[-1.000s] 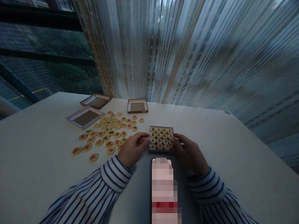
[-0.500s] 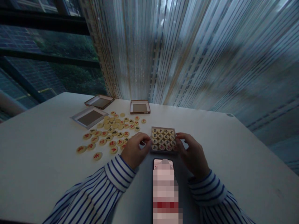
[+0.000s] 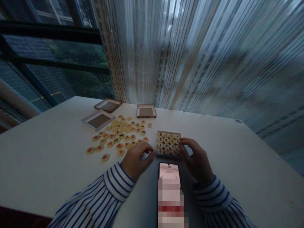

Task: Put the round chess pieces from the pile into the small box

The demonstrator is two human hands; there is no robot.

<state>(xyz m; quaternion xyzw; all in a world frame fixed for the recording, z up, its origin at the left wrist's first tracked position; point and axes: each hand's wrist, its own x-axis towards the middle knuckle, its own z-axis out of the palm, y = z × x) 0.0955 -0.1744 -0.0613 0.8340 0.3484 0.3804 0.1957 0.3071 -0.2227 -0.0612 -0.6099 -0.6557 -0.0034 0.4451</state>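
A small grey box (image 3: pixel 168 156) holds rows of round Chinese chess pieces (image 3: pixel 166 146), mostly with black characters and a few red ones in the front row. Just off the box's left front corner is my left hand (image 3: pixel 139 160), thumb and forefinger curved with a small gap, nothing visible in them. My right hand (image 3: pixel 196 160) has thumb and forefinger on the box's right edge, covering the end pieces there. Loose Chinese chess pieces (image 3: pixel 119 146) lie spread over the table left of the box, some face down, the nearest ones partly behind my left hand.
A phone (image 3: pixel 169 177) with a lit, blurred screen lies in front of the box. Farther back on the white table (image 3: pixel 225 152) are a shallow open box (image 3: pixel 146 116), a brown box part (image 3: pixel 108 105) and a grey tray-like lid (image 3: pixel 98 120). A string curtain (image 3: pixel 152 57) hangs behind.
My left hand has come away from the box's left side, slightly down and left. My right hand stays at the right edge. The whole view has shifted slightly.
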